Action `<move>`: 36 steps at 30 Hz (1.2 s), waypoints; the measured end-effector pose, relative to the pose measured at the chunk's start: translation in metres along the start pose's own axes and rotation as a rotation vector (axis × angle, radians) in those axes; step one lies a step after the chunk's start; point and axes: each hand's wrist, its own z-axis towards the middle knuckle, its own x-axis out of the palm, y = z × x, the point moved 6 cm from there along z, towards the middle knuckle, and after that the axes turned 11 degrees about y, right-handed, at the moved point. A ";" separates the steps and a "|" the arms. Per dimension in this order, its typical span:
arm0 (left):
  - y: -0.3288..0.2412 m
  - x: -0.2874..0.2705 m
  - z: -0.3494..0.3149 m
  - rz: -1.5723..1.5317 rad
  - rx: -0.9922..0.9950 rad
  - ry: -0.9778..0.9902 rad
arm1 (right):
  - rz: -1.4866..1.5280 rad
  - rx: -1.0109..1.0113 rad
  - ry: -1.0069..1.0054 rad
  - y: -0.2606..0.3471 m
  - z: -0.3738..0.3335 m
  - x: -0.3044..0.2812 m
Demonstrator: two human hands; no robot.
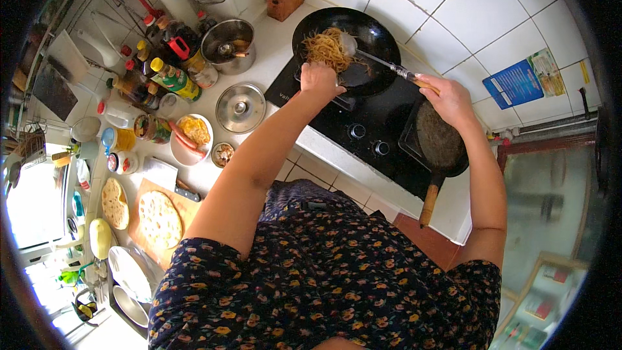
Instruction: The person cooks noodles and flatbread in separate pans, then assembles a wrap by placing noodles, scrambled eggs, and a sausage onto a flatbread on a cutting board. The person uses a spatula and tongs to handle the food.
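Note:
A black wok [382, 32] stands on the black glass cooktop [324, 116], with a heap of browned noodles [324, 48] on its left side. My left hand [319, 81] is closed at the wok's near rim; the exact part under the fingers is hidden. My right hand [447, 97] grips the wooden end of a metal wok spatula [389, 65]. The spatula reaches left across the wok, its head against the noodles. Beneath my right forearm lies a dark flat pan [440, 133], its wooden handle [428, 204] pointing toward me.
Left of the cooktop are a steel lid [240, 108], a pot [228, 45], a bowl with egg and sausages [191, 137] and a small bowl [223, 154]. Bottles [175, 78] crowd behind. A knife [187, 191] lies by flatbread [160, 219] on a cutting board [188, 210].

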 end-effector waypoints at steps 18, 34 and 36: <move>0.089 -0.034 0.012 -0.336 -0.104 -0.092 | 0.900 0.357 0.250 -0.031 -0.032 0.074; 0.077 -0.008 -0.047 -0.279 0.106 -0.393 | 1.540 0.349 -0.118 0.009 -0.019 0.206; 0.080 -0.002 -0.040 -0.414 0.019 -0.374 | 1.293 0.339 -0.093 0.007 -0.023 0.194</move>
